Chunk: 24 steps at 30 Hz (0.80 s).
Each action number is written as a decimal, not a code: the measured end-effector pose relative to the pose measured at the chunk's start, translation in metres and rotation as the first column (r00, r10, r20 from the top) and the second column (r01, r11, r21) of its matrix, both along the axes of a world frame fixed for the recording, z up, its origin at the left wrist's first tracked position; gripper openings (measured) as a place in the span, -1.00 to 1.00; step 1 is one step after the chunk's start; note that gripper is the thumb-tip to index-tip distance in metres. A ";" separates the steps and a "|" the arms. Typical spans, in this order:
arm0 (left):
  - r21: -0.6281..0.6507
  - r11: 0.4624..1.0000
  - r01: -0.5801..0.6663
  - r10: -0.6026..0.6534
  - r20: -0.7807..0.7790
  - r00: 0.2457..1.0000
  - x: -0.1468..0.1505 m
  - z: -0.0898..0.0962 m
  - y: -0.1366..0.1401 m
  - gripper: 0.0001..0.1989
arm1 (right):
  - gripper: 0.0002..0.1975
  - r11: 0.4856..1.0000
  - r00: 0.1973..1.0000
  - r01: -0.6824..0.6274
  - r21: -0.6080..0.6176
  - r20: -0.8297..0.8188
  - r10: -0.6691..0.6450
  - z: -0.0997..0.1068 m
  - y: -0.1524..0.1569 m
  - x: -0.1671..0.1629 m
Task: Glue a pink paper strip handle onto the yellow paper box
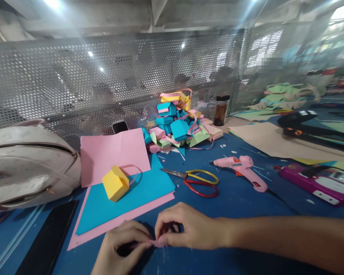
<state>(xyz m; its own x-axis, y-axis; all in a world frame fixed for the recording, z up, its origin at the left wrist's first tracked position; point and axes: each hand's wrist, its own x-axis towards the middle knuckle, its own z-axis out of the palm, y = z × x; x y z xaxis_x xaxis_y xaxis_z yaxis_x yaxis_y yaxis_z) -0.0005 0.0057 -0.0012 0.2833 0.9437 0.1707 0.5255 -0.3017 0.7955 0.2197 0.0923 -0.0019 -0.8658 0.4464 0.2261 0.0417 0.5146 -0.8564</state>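
Observation:
At the table's near edge, my left hand [123, 246] and my right hand [187, 227] meet, fingertips pinched together on a small strip of pink paper [158, 243]. Most of the strip is hidden by the fingers. Just beyond lie stacked blue sheets [149, 194] and pink sheets [114, 152]. On them rests a small folded yellow paper bag [114, 185] with a pink handle. Scissors [200, 181] with one yellow and one red handle lie past my right hand. To their right is a pink hot glue gun [240, 168] on its side.
A heap of folded paper bags [179, 126] stands at the back against a perforated metal screen [74, 76]. Left are a pale backpack [28, 164] and a long black object [50, 236]. Right are a purple power strip [315, 183], a black stapler [309, 128] and a lidded bottle [221, 110].

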 end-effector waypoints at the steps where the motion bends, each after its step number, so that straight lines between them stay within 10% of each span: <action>1: 0.010 1.000 -0.002 0.002 -0.010 1.000 0.000 0.000 0.000 -0.87 | -0.80 1.000 1.000 -0.005 0.002 0.000 0.005 0.000 0.000 0.000; 24: 0.146 0.989 -0.032 0.037 -0.034 0.999 -0.001 0.004 0.002 -0.87 | -0.77 1.000 1.000 0.005 -0.015 -0.007 -0.005 -0.007 0.001 -0.001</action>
<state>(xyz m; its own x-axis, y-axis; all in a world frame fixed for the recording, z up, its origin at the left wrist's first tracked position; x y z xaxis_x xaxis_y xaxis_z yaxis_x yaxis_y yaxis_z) -0.0014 0.0072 0.0029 0.2595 0.9189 0.2970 0.5653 -0.3939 0.7248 0.2185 0.0931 -0.0092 -0.8620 0.4541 0.2255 0.0381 0.5016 -0.8643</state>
